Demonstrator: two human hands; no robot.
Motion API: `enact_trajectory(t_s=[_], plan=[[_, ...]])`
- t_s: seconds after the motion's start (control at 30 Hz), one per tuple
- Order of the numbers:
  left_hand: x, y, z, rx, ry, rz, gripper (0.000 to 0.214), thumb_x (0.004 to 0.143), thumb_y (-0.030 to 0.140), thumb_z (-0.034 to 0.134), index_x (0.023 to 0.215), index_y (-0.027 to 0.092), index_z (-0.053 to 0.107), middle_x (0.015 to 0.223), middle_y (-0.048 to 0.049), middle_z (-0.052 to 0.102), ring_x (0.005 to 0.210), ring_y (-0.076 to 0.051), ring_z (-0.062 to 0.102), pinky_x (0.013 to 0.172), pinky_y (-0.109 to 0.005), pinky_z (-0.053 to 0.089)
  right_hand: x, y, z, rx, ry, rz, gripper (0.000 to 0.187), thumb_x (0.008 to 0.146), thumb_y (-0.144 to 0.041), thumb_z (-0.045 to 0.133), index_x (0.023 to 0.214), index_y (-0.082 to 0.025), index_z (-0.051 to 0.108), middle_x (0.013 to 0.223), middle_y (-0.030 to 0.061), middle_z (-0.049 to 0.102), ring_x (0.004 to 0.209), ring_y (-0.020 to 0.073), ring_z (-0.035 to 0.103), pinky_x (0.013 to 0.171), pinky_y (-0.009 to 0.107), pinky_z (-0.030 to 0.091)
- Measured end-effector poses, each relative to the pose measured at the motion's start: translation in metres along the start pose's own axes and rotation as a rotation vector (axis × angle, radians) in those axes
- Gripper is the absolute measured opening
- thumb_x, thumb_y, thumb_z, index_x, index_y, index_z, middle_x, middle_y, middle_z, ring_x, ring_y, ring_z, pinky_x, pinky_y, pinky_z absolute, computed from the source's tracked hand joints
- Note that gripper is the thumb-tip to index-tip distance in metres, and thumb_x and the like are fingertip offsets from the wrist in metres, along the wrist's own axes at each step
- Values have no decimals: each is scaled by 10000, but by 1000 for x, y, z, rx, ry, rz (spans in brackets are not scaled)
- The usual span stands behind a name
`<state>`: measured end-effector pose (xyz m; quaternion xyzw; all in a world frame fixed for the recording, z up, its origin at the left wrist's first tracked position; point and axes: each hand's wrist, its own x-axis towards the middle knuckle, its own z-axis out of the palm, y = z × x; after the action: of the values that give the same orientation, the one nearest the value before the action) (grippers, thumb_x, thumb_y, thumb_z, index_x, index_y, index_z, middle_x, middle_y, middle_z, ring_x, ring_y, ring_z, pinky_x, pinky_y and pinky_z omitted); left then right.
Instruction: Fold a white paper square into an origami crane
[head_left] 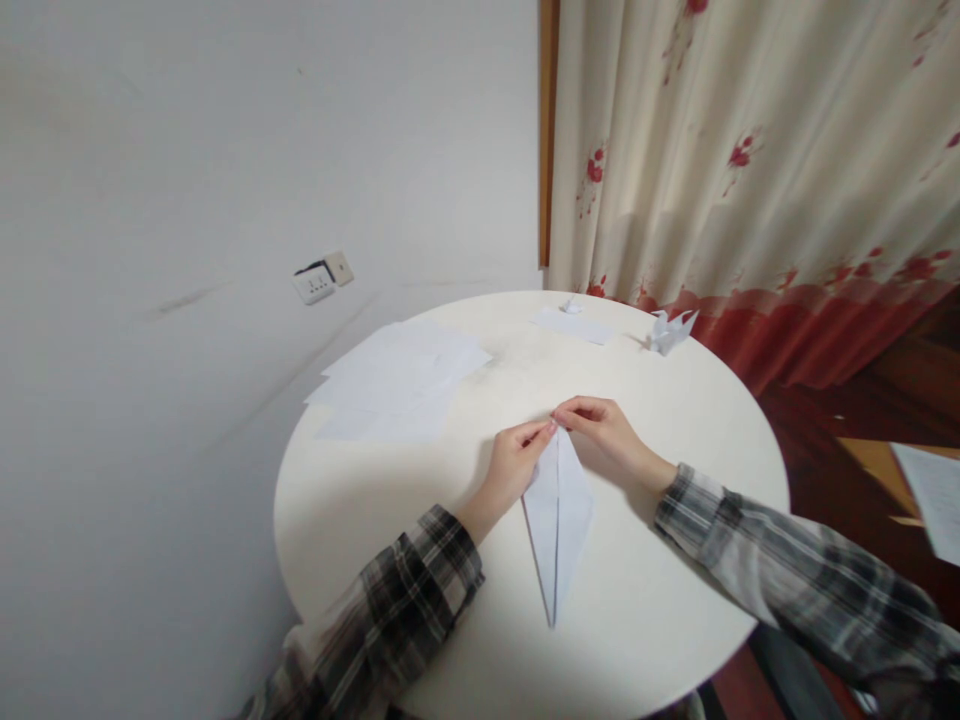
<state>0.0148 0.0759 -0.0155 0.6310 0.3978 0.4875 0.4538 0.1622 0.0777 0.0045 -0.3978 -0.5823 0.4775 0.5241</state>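
A sheet of white paper folded into a long kite shape (570, 510) lies on the round white table (360, 550), with a dark seam running down its middle and one point toward me. At its far tip, my left hand (516, 462) pinches the paper between thumb and fingers. From the other side my right hand (600, 422) also pinches that tip, its fingertips meeting those of the left. The small bit of paper between the fingers is mostly hidden by them.
Several loose white sheets (397, 375) overlap at the table's left. A folded paper crane (667, 332) stands near the far right edge. Behind it to the left, a smaller folded paper piece (570, 306) rests by a flat paper sheet (574, 325). A wall borders the left side.
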Motion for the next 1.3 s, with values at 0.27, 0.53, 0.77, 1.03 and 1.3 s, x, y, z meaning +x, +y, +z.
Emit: enact_trajectory(t_s=[0.27, 0.53, 0.77, 1.03, 1.3], plan=[[3, 3, -2, 9, 195, 47, 193, 721, 322, 623, 789, 153, 687, 772, -39, 683, 703, -154, 599, 631, -232, 450, 0, 12, 2, -34, -23, 25, 208, 671, -333, 645, 639, -168, 522, 570, -41, 497, 511, 77, 421, 497, 218, 317], [1, 12, -1, -51, 237, 17, 160, 692, 283, 640, 759, 152, 702, 806, -56, 703, 755, -175, 630, 690, -260, 471, -7, 8, 3, -282, -43, -95, 133, 704, -269, 586, 635, -168, 534, 591, -23, 534, 546, 90, 435, 522, 223, 334], [0, 14, 1, -86, 217, -12, 198, 703, 320, 635, 769, 147, 706, 812, -59, 706, 746, -180, 634, 681, -262, 481, -9, 5, 2, -327, -7, -141, 122, 699, -260, 574, 627, -167, 540, 598, -12, 553, 565, 102, 458, 547, 231, 364], [1, 10, 1, -114, 235, -22, 181, 688, 299, 649, 774, 150, 705, 831, -65, 706, 774, -182, 635, 723, -272, 476, -9, 2, 2, -322, 20, -154, 123, 705, -254, 576, 629, -169, 532, 598, -16, 540, 572, 103, 456, 548, 228, 361], [0, 12, 0, -91, 222, -8, 178, 721, 298, 612, 768, 147, 695, 828, -58, 703, 783, -181, 630, 731, -269, 469, -10, 3, 3, -323, 20, -156, 107, 705, -233, 573, 630, -169, 531, 614, -13, 548, 590, 106, 465, 570, 233, 368]])
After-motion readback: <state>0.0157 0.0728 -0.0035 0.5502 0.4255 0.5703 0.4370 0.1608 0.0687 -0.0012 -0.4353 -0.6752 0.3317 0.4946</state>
